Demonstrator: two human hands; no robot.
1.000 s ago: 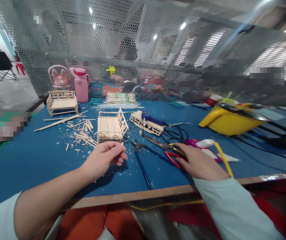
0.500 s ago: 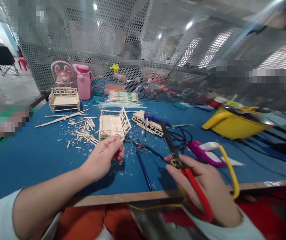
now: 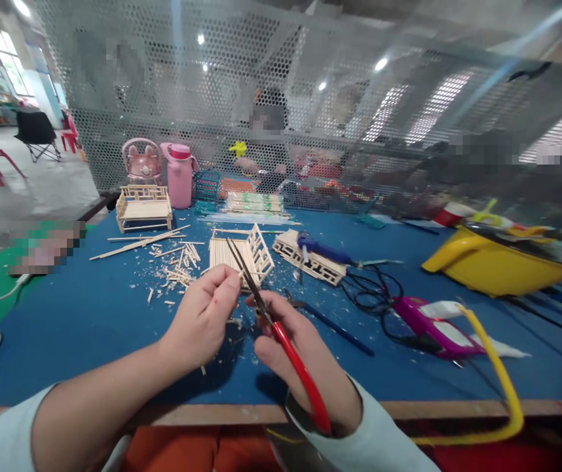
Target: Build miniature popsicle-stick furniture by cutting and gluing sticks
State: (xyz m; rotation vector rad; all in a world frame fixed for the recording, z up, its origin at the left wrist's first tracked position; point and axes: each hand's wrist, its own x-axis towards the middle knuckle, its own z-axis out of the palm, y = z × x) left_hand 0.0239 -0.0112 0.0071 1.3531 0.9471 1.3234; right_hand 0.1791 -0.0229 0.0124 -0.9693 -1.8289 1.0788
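Note:
My left hand [image 3: 207, 314] is closed in a pinch on a small wooden stick, whose tip shows at the fingertips. My right hand [image 3: 305, 354] holds red-handled scissors [image 3: 295, 364], their dark blades pointing up and left beside the left fingertips. Just beyond both hands stands a small wooden frame [image 3: 229, 252] with a slatted base and a railing on its right. Dark blue pliers [image 3: 335, 324] lie partly hidden behind my right hand. Cut stick pieces [image 3: 180, 269] are scattered left of the frame.
A wooden model bench [image 3: 143, 210] and a pink bottle [image 3: 179, 177] stand at the back left. A blue glue gun [image 3: 325, 249] rests on a wooden piece. To the right are a purple tool [image 3: 433, 324] and a yellow container [image 3: 487, 262]. Behind the mesh sits a person.
My right hand has moved left with the scissors, bringing the blades beside the left fingertips. The view has shifted slightly, and the pliers are now partly covered.

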